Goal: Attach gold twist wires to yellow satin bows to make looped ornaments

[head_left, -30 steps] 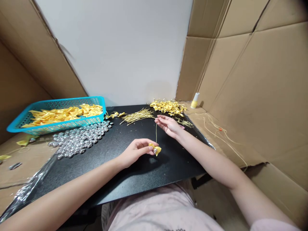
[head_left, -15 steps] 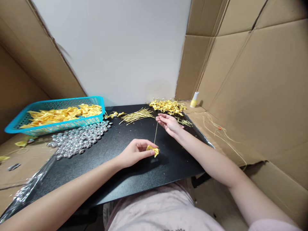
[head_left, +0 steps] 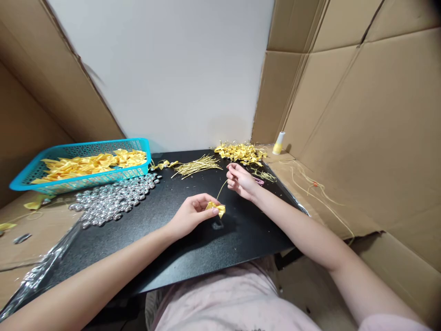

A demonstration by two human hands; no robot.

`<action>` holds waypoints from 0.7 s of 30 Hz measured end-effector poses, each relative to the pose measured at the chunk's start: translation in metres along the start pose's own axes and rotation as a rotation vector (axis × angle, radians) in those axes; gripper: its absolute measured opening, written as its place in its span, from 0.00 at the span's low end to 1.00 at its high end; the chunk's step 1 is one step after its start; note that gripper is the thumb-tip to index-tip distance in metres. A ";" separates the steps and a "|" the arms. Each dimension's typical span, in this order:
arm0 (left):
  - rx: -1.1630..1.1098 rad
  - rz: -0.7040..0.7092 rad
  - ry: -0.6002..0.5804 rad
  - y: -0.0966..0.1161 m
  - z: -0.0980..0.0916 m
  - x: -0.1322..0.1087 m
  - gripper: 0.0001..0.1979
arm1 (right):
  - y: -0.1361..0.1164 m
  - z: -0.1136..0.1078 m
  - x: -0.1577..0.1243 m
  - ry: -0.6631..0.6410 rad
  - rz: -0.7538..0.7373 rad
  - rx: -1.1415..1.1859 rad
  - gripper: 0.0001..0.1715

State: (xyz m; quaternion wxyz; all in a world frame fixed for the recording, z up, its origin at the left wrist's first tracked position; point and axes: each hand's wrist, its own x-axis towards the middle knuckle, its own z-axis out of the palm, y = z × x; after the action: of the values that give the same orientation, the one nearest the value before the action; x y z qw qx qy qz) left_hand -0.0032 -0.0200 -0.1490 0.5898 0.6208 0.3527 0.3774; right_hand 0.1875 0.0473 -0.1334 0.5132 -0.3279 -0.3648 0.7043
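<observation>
My left hand (head_left: 196, 211) pinches a yellow ribbon bow (head_left: 216, 209) between thumb and fingers, just above the black table. From the bow a thin gold tie (head_left: 222, 188) curves up to my right hand (head_left: 241, 180), whose fingertips are closed near its upper end. Behind the hands lies a bundle of straight gold ties (head_left: 198, 166). A heap of yellow bows with ties (head_left: 239, 152) sits at the table's back, just beyond my right hand. Partly hidden by the right wrist is a small pink object (head_left: 258, 181).
At the left stands a turquoise basket (head_left: 89, 177) of yellow bows. Many silvery beads (head_left: 113, 200) are spread before it. On cardboard at the right are a thread cone (head_left: 279, 143) and loose cord (head_left: 320, 193). Short gold clippings (head_left: 264, 174) lie near the right table edge.
The gold tie has gone from taut and straight to slack and curved. My left hand has shifted slightly up and left with the bow; my right fingers have curled in more.
</observation>
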 end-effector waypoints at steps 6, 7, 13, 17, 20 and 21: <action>0.012 0.024 -0.050 0.002 -0.002 -0.001 0.13 | -0.003 -0.002 0.003 -0.001 0.067 0.009 0.08; 0.007 0.027 -0.046 0.002 -0.003 -0.001 0.13 | -0.004 -0.003 0.004 0.013 0.069 0.003 0.08; 0.024 0.059 0.014 0.000 -0.007 0.003 0.14 | -0.007 -0.008 0.005 0.124 -0.005 -0.102 0.05; -0.015 0.056 0.039 -0.002 -0.007 0.003 0.16 | -0.006 -0.010 0.006 0.176 -0.045 -0.132 0.07; -0.069 0.027 0.005 -0.002 -0.006 0.002 0.14 | -0.004 -0.011 0.007 0.192 -0.052 -0.101 0.07; -0.090 0.010 -0.009 -0.002 -0.005 0.002 0.14 | -0.004 -0.011 0.008 0.188 -0.044 -0.084 0.07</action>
State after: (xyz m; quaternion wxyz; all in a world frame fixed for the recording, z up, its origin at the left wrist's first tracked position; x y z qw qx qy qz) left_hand -0.0071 -0.0161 -0.1507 0.6168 0.5970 0.3294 0.3932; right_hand 0.1966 0.0576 -0.1370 0.5461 -0.4057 -0.3516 0.6431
